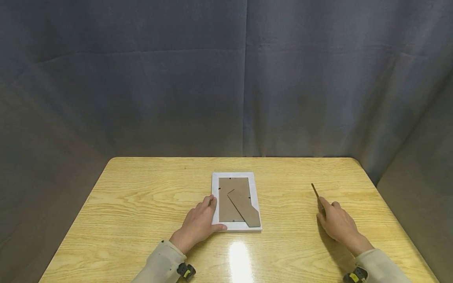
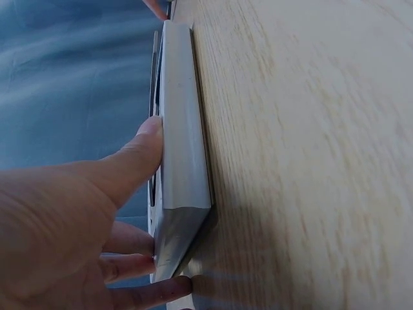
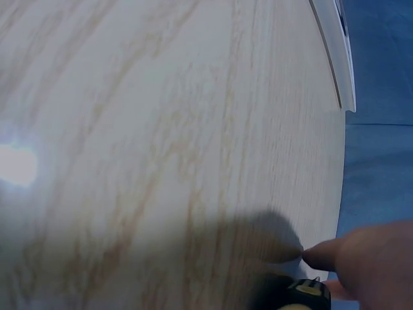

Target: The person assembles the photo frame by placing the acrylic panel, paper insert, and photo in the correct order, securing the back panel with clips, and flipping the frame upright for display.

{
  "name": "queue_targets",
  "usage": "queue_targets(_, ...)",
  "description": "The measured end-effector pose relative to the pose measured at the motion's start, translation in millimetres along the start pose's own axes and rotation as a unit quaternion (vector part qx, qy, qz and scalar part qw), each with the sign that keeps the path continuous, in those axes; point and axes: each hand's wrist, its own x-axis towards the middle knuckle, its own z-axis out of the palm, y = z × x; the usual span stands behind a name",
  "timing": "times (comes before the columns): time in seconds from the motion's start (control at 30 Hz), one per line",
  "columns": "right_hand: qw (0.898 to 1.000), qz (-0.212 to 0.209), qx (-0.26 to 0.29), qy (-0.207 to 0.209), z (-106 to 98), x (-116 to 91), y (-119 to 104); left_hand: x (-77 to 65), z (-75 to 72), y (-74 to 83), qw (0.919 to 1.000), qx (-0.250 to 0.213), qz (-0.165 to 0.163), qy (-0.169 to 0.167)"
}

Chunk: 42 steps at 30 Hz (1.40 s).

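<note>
A white picture frame [image 1: 233, 226] lies face down on the table, showing its brown backing board [image 1: 231, 182]. Its stand leg [image 1: 244, 204] rests slantwise against the board, and small dark tabs sit round the opening. My left hand [image 1: 199, 222] holds the frame's near left corner, thumb on the near edge and fingers along the left side; the left wrist view shows the thumb [image 2: 139, 152] at the rim. Well to the right, my right hand [image 1: 337, 222] grips what looks like a screwdriver [image 1: 315, 190], its dark shaft pointing away. A black and yellow handle end [image 3: 308, 292] shows in the right wrist view.
The wooden table [image 1: 141, 196] has rounded far corners. Dark grey curtains [image 1: 177, 98] hang behind it and at both sides. Light glares off the tabletop near the front, below the picture frame.
</note>
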Motion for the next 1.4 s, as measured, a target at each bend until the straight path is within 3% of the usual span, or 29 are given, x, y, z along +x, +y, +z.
queue_targets(0.4,1.000,0.005,-0.011,0.000,-4.2,2.6,0.2,-1.4,0.1,1.1,1.0000,0.006,0.000,-0.002)
queue_targets(0.63,0.996,-0.024,-0.050,0.075,-9.0,5.5,-4.8,-1.4,-1.1,1.5,0.9999,0.013,-0.003,-0.002)
queue_targets(0.9,0.991,-0.038,-0.038,0.124,-15.7,5.3,-20.1,-1.0,-1.9,2.1,0.9998,0.017,0.000,0.003)
queue_targets(1.4,0.991,-0.067,-0.011,0.115,-17.0,8.8,-51.2,0.7,-5.8,3.0,0.9995,-0.012,-0.028,-0.004)
